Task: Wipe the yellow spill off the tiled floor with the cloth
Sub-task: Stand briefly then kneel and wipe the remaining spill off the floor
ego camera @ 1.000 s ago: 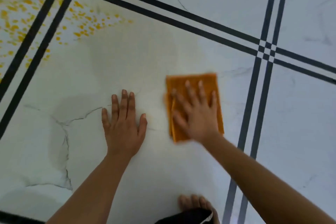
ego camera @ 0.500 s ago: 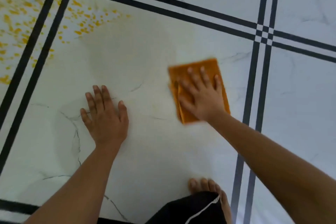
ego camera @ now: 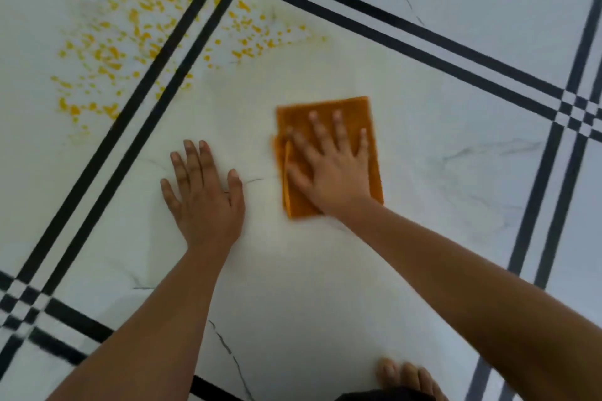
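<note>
**Head view, read left to right.** At the upper left, the yellow spill (ego camera: pixel 123 42) lies on the tiled floor (ego camera: pixel 325 286) as scattered drops with a pale film around them. It spreads over both sides of a double black line (ego camera: pixel 182 52) that runs diagonally between two tiles.

To the right of that line and nearer you, your left hand (ego camera: pixel 205 195) rests flat on bare tile. Its fingers are straight and close together and it holds nothing, so it serves as a prop.

Beside it, not touching, the folded orange cloth (ego camera: pixel 325 109) lies flat on the same tile, apart from the nearest drops. Your right hand (ego camera: pixel 329 169) presses down on the cloth with straight, spread fingers, the palm covering its near half. At the bottom right, the toes of a bare foot (ego camera: pixel 404 374) show at the frame edge.

**Step in hand.** This appears to be the wiping stroke, with most of the spill not yet reached.
- Press with a flat palm so the cloth does not bunch.
- Push the cloth up and to the left into the drops, and draw them inward rather than scattering them.
- Work across the black line, where liquid probably sits in the joint.
- Expect the fold to soak, and turn to a clean face before the faint film smears.
</note>
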{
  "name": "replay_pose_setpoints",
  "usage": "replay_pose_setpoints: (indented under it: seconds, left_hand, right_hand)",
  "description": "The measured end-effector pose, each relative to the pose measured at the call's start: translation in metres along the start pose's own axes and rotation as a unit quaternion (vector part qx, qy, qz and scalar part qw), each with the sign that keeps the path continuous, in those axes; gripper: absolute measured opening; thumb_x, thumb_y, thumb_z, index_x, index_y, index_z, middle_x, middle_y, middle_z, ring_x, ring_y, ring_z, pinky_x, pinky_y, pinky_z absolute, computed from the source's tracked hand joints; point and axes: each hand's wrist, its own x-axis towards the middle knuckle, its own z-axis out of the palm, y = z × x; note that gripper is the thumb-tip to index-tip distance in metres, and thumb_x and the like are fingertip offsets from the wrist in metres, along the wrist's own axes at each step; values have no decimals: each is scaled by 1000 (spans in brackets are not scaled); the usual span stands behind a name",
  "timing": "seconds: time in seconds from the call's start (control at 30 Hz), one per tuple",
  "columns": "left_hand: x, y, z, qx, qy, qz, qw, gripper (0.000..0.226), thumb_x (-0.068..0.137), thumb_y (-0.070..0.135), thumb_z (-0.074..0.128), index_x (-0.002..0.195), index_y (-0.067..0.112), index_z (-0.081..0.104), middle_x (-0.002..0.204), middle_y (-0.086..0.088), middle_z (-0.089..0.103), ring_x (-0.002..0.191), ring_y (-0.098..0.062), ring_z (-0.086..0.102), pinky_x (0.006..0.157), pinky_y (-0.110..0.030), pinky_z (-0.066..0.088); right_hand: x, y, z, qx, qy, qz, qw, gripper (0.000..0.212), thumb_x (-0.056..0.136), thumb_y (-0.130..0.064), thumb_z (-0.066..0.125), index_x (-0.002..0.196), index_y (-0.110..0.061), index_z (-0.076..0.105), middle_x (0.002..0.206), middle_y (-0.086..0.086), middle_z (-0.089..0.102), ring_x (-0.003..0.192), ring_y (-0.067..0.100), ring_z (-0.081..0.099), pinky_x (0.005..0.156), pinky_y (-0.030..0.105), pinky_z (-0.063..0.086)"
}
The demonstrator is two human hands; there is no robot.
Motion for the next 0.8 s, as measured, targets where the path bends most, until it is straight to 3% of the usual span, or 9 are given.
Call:
replay_pose_setpoints:
  seconds: [0.07, 0.1, 0.2, 0.23, 0.37, 0.53, 0.67, 0.7, 0.8]
  left_hand:
    - [16, -3, -4, -6, 13, -27, 1000, 66, 91, 45, 17, 149, 16, 6, 158, -4, 3, 145, -22, -2, 113, -47, -3]
    - [24, -5, -6, -10, 21, -42, 999, 65, 92, 44, 19, 149, 15, 6, 158, -4, 3, 145, -22, -2, 113, -48, -3]
    - [48, -7, -11, -32, 41, -81, 995, 61, 98, 39, 28, 149, 14, 7, 158, -6, 3, 145, -23, -2, 113, -49, -1]
    - [59, -9, -12, -47, 53, -99, 993, 61, 98, 38, 29, 150, 14, 6, 158, -5, 3, 145, -23, -2, 113, -49, -1]
    - [81, -21, -16, -68, 77, -148, 984, 62, 98, 39, 27, 150, 13, 5, 158, -4, 2, 145, -22, -3, 113, -48, -2]
    - [96, -69, -16, -15, 71, -193, 979, 68, 96, 42, 31, 149, 7, 7, 158, -11, 5, 145, -26, 1, 112, -55, 4]
    - [105, -74, -11, -3, 72, -180, 981, 69, 94, 41, 34, 148, 3, 11, 156, -15, 10, 145, -26, 5, 110, -57, 7]
    - [104, -76, -12, 2, 72, -184, 980, 69, 94, 42, 32, 147, 3, 12, 156, -16, 12, 144, -27, 7, 110, -57, 8]
    - [102, -75, -14, 9, 66, -180, 981, 74, 89, 46, 24, 146, 1, 16, 154, -18, 17, 143, -29, 13, 108, -58, 13]
  right_hand:
    - [9, 6, -2, -33, -30, -139, 989, 57, 83, -64, 26, 138, -49, 30, 154, -7, 23, 144, 25, 12, 108, 60, 8]
    - [32, 11, -6, -37, -28, -138, 989, 58, 83, -65, 24, 138, -51, 27, 155, -8, 20, 144, 24, 10, 109, 59, 7]
    - [92, -2, -13, 16, -24, 87, 996, 57, 88, -63, 23, 142, -49, 13, 158, -8, 3, 144, 25, -9, 109, 59, -6]
    - [101, -14, -12, 20, -23, 102, 994, 57, 89, -62, 23, 143, -48, 11, 158, -7, 0, 144, 27, -12, 108, 60, -9]
    - [100, -14, -10, -54, -64, -162, 983, 61, 82, -68, 11, 141, -54, 9, 157, -12, 2, 145, 22, -7, 109, 57, -5]
    - [160, -36, -11, 0, -32, 76, 997, 58, 90, -62, 20, 145, -45, 9, 158, -5, -1, 144, 28, -11, 109, 61, -7]
    - [160, -69, -2, -68, -96, -257, 959, 58, 88, -65, 13, 143, -50, 3, 158, -9, -1, 144, 23, -11, 110, 58, -7]
    - [174, -69, -5, -69, -97, -270, 956, 59, 86, -67, 11, 142, -52, 4, 158, -11, 1, 144, 22, -9, 111, 57, -6]
    - [212, -73, -3, -9, -48, -53, 997, 57, 89, -64, 16, 144, -47, 8, 158, -8, 1, 144, 24, -9, 109, 57, -8]
